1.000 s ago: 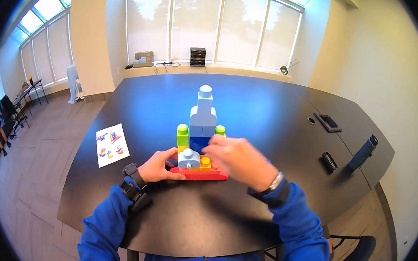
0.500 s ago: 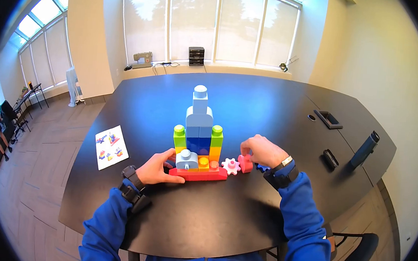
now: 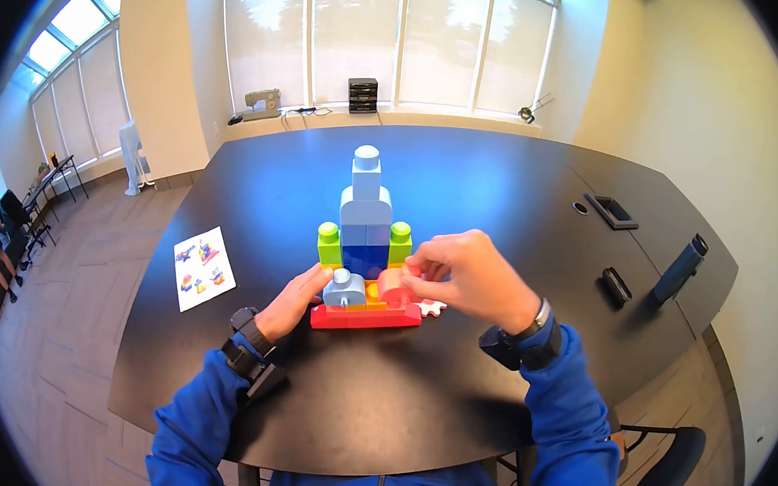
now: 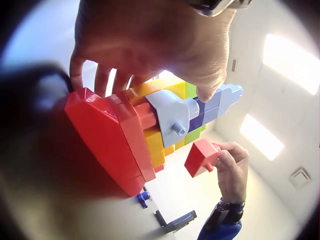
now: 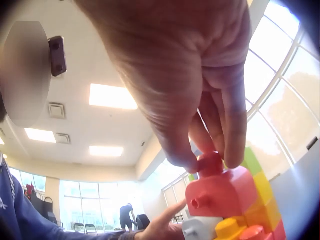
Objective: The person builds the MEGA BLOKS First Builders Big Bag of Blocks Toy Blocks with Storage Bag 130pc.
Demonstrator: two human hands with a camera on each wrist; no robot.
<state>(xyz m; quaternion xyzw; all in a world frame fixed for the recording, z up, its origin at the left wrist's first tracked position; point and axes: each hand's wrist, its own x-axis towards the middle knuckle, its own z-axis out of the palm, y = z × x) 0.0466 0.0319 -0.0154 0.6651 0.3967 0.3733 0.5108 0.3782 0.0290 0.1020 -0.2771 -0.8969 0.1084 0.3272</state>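
My right hand (image 3: 478, 277) pinches a red rounded block (image 3: 393, 287) by its top stud, over the right part of the built blocks; in the right wrist view the red block (image 5: 220, 192) has a small peg on its side. A red base (image 3: 365, 321) carries a light blue pegged block (image 3: 343, 290) at the left, orange blocks and a tall blue tower (image 3: 366, 212) between two green-topped columns. My left hand (image 3: 289, 306) rests at the left side of the build, its fingers extended. The left wrist view shows its thumb by the light blue block (image 4: 172, 112).
A pink-and-white gear (image 3: 434, 310) lies right of the base. A picture sheet (image 3: 204, 270) is at the left of the table. At the right are a dark bottle (image 3: 681, 269), a black case (image 3: 616, 286) and a table socket (image 3: 611, 212).
My right hand reached right, took hold of the red block beside the gear and brought it left over the build. My left hand's thumb has moved up from the base's front.
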